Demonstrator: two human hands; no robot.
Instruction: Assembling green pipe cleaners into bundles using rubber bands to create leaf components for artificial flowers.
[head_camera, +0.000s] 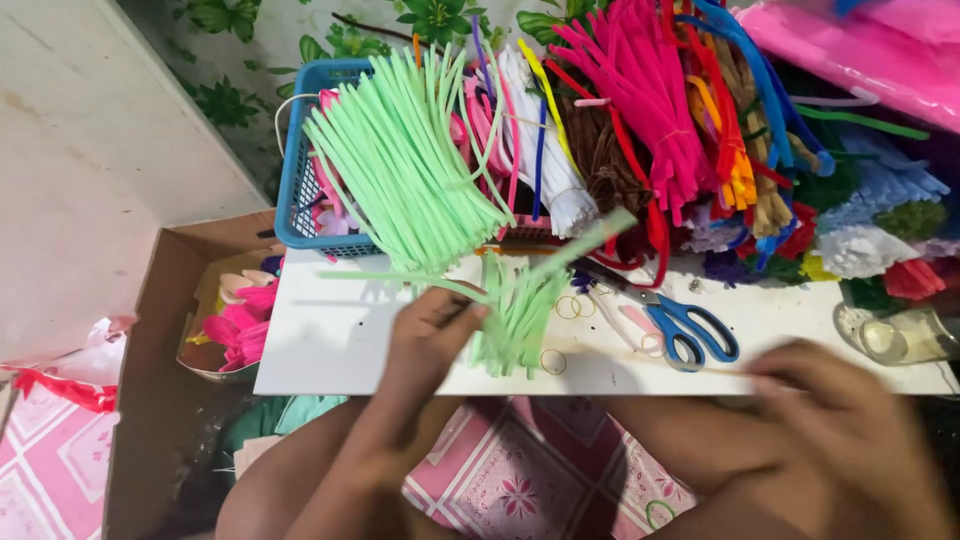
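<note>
Head view: left hand pinched green stems; right hand blurred, grip unclear
Stems looked light, bendy, fuzzy; best held mid-bundle, by scissors

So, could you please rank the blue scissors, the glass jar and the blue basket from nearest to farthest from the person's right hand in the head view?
1. Blue scissors: just up and left of the right hand, on the white board.
2. Glass jar: above the hand, at the board's right end; close to the scissors' rank.
3. Blue basket: far left, behind the board.
</note>
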